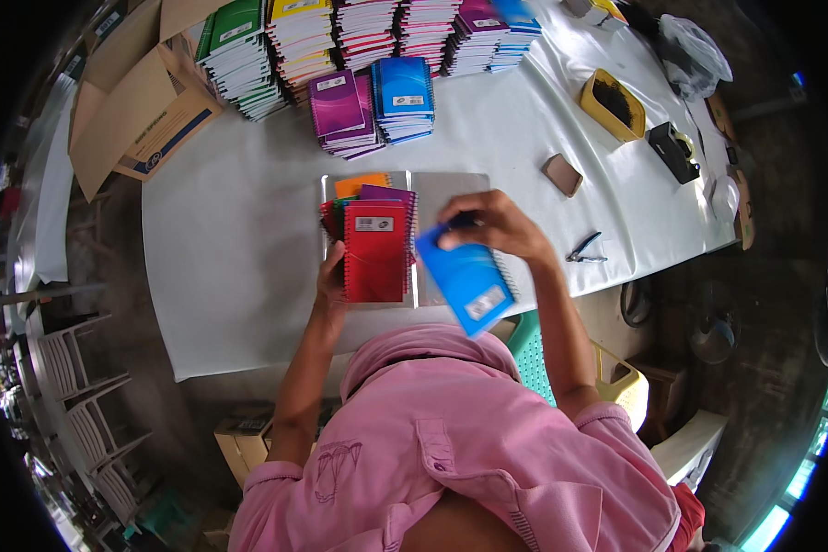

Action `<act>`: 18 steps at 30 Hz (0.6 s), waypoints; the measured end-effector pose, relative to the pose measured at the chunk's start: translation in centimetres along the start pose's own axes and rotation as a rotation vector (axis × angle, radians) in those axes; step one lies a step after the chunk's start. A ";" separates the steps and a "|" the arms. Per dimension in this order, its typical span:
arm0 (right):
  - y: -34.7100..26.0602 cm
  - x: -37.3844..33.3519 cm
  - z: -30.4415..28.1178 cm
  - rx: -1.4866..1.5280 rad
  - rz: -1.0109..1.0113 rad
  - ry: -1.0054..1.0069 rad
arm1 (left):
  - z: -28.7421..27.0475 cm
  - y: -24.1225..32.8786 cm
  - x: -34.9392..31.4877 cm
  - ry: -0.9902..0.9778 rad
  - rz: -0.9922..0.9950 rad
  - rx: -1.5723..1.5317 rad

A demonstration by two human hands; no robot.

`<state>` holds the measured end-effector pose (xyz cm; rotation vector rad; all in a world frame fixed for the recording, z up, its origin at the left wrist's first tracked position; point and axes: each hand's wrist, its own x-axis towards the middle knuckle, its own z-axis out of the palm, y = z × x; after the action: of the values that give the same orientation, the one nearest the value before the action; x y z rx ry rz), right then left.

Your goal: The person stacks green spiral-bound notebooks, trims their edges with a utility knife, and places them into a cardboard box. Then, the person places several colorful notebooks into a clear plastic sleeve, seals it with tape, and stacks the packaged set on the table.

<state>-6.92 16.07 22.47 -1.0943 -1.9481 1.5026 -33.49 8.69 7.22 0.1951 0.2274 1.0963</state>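
Note:
My right hand [499, 228] grips a blue spiral notebook [474, 281] by one end, tilted in the air and slightly blurred by motion. Along the left side of a small fanned pile, my left hand [331, 274] is closed on its edge, partly hidden by it. On top of that pile lies a red spiral notebook [374, 258]. From beneath it peek a purple notebook [388, 193] and an orange notebook [362, 184], with a bit of green at the left. Under the pile a flat grey sheet or cover [451, 189] lies opened out.
Tall notebook stacks [304, 46] line the far edge, with shorter purple [336, 101] and blue [405, 97] stacks before them. An open cardboard box [147, 120] is at far left. Rightward are a yellow container [614, 104], black holder [674, 152], brown block [562, 175] and pliers [584, 248].

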 end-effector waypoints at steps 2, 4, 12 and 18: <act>-0.1 1.8 2.4 -0.221 -0.157 0.208 | 0.3 -1.5 0.7 0.011 -0.025 -0.028; 1.0 1.7 5.0 -0.424 -0.120 0.655 | 0.8 -2.3 1.0 0.042 -0.039 0.019; 5.4 -1.8 5.7 0.875 0.288 0.289 | 7.2 -0.9 3.1 0.147 -0.027 0.928; 9.3 -1.7 7.5 0.426 -0.056 0.298 | 3.9 -0.6 4.0 -0.016 0.253 1.300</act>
<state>-8.55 11.17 11.54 -0.9949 -1.3677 1.5294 -30.15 11.79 10.44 1.4162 0.9021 1.0481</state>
